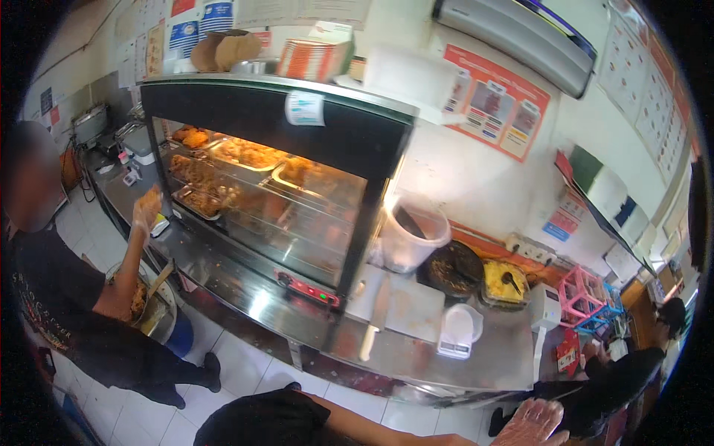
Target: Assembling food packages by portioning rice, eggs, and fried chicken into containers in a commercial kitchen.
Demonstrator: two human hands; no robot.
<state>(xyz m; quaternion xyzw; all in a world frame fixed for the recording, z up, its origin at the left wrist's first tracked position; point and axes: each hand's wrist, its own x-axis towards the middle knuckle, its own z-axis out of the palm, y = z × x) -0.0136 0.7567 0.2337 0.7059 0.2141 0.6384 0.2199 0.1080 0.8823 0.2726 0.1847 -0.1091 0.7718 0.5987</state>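
Note:
My left arm, in a black short sleeve, reaches across the bottom of the view to the right. My left hand wears a clear plastic glove; its fingers are stretched out and it holds nothing visible. It is cut off by the lower edge, in front of the steel counter's right end. On that counter, the closest thing to the hand is a small white scale with a round white bowl on top. A white-handled knife lies over a white cutting board. My right hand is out of view.
A glass food warmer holds trays of fried food. Behind the board stand a whitish bucket, a dark round pan and a yellow food tub. One person stands left, gloved hand raised with food; another is at right.

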